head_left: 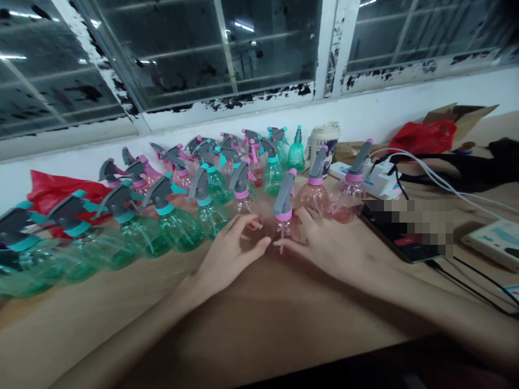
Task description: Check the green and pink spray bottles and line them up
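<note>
Beside the nearest pink-collared bottle (284, 216), left hand (232, 244) curved, fingers (243, 220) released; right hand (330, 242) angled inward, grip unclear.

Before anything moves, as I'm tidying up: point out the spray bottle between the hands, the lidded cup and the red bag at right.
Spray bottle (283, 216): head view, on its pink collar.
Lidded cup (331, 146): head view, on its printed side.
Red bag (428, 138): head view, on its crumpled front.

I count nine front-row spray bottles (180, 229), others behind too crowded to tally, one cup (324, 138), one phone (391, 240), two red bags (425, 136) along the table's (259, 302) far edge.
</note>
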{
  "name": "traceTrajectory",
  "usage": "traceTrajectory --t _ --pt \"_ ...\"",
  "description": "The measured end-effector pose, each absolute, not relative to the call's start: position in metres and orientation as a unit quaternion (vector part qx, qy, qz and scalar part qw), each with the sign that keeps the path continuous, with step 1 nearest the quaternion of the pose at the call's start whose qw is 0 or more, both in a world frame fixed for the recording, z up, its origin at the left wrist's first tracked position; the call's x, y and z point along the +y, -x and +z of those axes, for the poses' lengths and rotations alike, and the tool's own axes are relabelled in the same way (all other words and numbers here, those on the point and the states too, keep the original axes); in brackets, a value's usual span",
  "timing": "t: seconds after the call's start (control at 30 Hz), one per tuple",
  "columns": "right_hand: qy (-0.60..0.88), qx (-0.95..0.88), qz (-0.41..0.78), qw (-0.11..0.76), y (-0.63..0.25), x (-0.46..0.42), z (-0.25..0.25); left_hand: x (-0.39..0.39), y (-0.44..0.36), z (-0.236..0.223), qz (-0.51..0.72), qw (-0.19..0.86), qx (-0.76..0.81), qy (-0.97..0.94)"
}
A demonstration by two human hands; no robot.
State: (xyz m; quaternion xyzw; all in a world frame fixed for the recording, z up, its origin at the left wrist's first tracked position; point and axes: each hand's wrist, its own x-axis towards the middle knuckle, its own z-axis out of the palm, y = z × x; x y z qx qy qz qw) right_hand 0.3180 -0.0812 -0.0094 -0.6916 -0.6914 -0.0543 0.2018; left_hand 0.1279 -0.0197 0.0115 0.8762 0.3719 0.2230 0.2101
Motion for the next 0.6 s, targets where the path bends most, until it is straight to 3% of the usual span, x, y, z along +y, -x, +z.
traceTrajectory --t 0.4,0.6 --pt "0.618 -0.728 -0.098 0.280 -0.277 -0.116 -0.022 -0.041 -0.150 0.026 0.313 0.399 0.296 -0.809" --pt "0.599 -0.733 -0.109 0.302 -0.259 -0.113 -0.030 -0.044 -0.144 0.022 0.329 0.389 0.324 -0.797"
